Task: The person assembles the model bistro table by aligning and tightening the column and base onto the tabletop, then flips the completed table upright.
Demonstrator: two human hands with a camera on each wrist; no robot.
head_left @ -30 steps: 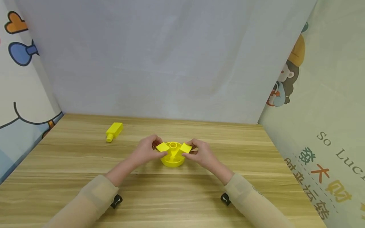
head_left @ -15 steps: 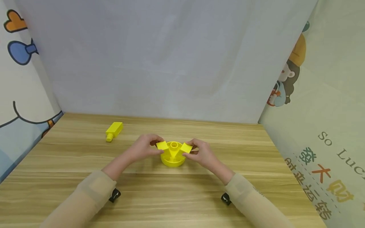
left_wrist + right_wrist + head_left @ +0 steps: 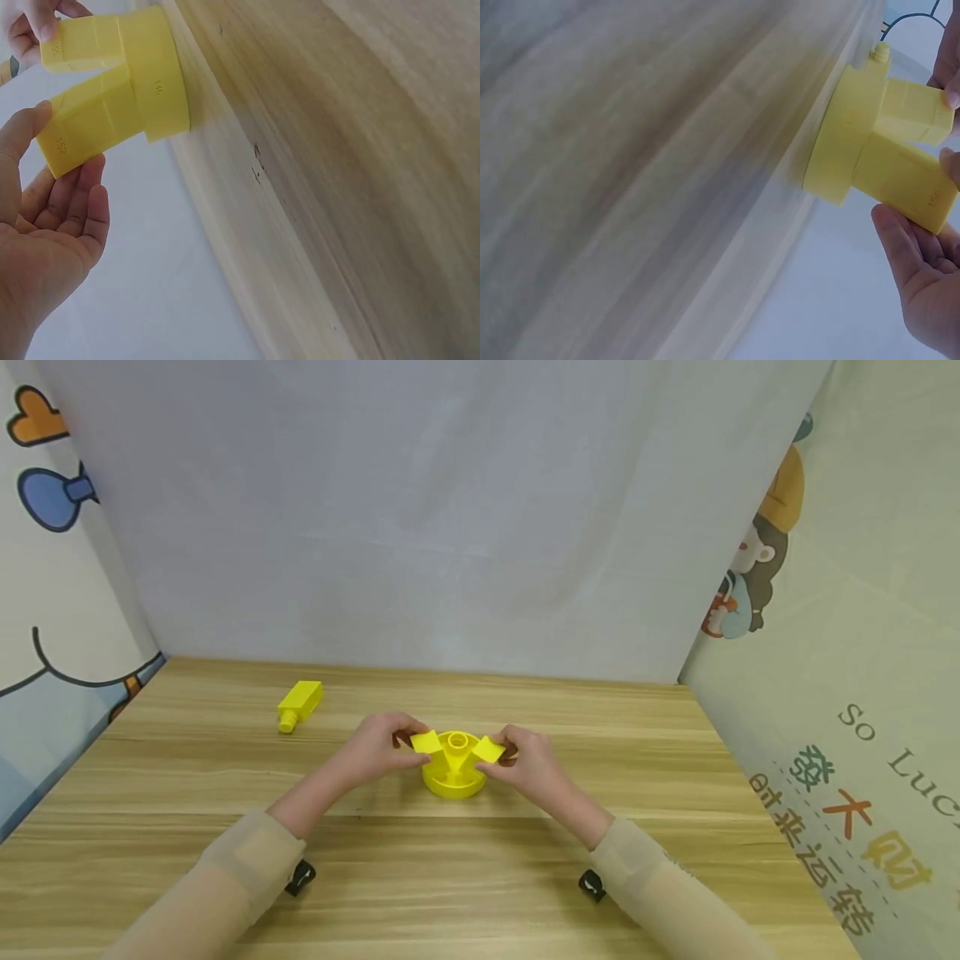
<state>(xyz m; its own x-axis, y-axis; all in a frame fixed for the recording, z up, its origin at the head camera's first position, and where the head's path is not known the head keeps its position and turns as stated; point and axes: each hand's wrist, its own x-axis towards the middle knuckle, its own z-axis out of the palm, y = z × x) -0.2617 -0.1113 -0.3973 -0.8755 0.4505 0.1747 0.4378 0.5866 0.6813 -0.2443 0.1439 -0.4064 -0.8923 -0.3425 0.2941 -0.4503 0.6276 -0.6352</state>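
Note:
A round yellow base (image 3: pixel 453 789) with a raised rim and a ring-shaped socket (image 3: pixel 457 741) inside sits on the table. Two square-ended yellow blocks lean outward from it in a V. My left hand (image 3: pixel 384 745) pinches the left block (image 3: pixel 427 743) between thumb and fingers; the number 152 shows on its side in the left wrist view. On the other side, my right hand (image 3: pixel 531 760) pinches the right block (image 3: pixel 488 750) the same way. Both blocks' lower ends meet the base (image 3: pixel 159 82) in the wrist views.
A yellow bottle-shaped block (image 3: pixel 302 700) with a narrow neck lies on the wooden table (image 3: pixel 450 877) at the back left. A pale cloth (image 3: pixel 420 527) hangs behind the table, with printed cloths at both sides.
My left hand has shifted slightly back and left from the base, its thumb moving outward along the left block. The right hand stays almost in place on its block.

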